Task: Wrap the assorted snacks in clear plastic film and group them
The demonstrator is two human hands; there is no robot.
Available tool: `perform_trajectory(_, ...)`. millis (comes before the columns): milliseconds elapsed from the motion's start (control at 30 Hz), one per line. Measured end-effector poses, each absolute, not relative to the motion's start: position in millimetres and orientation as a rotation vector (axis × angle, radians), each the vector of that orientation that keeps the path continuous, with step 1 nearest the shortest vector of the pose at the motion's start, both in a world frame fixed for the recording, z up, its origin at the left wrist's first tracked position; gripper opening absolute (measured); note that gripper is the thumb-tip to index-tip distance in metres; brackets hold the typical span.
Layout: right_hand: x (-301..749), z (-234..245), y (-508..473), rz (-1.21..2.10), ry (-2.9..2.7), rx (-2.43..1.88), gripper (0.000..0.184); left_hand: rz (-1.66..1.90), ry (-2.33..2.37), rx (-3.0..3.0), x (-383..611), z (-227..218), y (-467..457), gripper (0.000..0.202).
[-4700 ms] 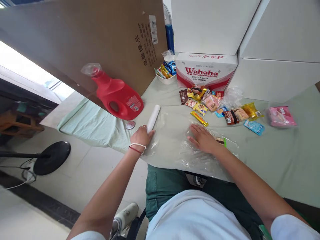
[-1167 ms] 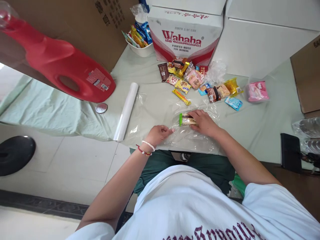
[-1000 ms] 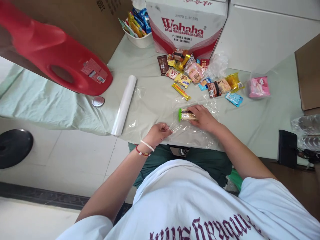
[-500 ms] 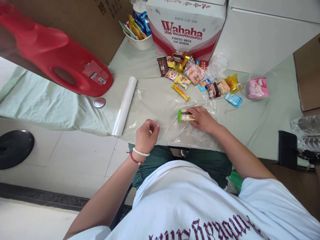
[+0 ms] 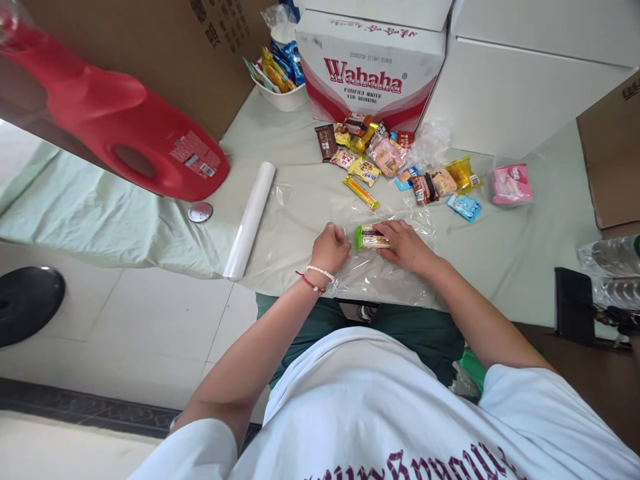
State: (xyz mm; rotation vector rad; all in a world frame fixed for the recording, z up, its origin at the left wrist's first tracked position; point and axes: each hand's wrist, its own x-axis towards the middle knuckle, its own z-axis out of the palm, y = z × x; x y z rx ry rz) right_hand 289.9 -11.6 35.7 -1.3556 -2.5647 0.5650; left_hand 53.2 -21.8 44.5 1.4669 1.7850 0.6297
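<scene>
My right hand is closed over a wrapped snack bar with a green end, pressing it down on a sheet of clear plastic film. Part of the wrapper is hidden under the fingers. To its left, my left hand has its fingers curled together, close to the bar's green end but apart from it. Film lies around these fingertips; whether they pinch it is hard to see. A white roll of film lies slantwise on the table, further left.
Several wrapped snacks lie beyond my hands, before a Wahaba-type water carton marked Wahaha. A white basket of packets stands behind. A red jug and a round lid are left. A pink packet and black phone-like object are right.
My left hand has moved right and slightly away from me, toward the snack bar. My right hand still holds the bar in about the same place. The view has tilted slightly.
</scene>
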Motion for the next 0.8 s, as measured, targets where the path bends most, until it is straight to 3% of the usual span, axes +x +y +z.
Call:
perform_trajectory(267, 294.0, 29.4, -12.3, 0.590, -2.539, -1.306, 0.061, 0.785, 2.057, 1.285, 10.0, 27.3, -37.7, 0.027)
perform_trajectory(400, 292.3, 31.7, -13.1, 0.569, -2.560, -1.321, 0.061, 0.947, 1.980, 1.807, 11.8, 36.6, -49.8, 0.020)
perform_trajectory(567, 291.4, 39.0, -14.3, 0.499, -2.617, -1.354, 0.060, 0.517, 1.513, 2.444, 28.4, 34.9, -54.2, 0.053)
perform_trajectory(800, 307.3, 45.1, -17.8, 0.433, -2.659, -1.360, 0.057, 0.265, 1.599, 2.402, 25.5, 10.5, -61.8, 0.066)
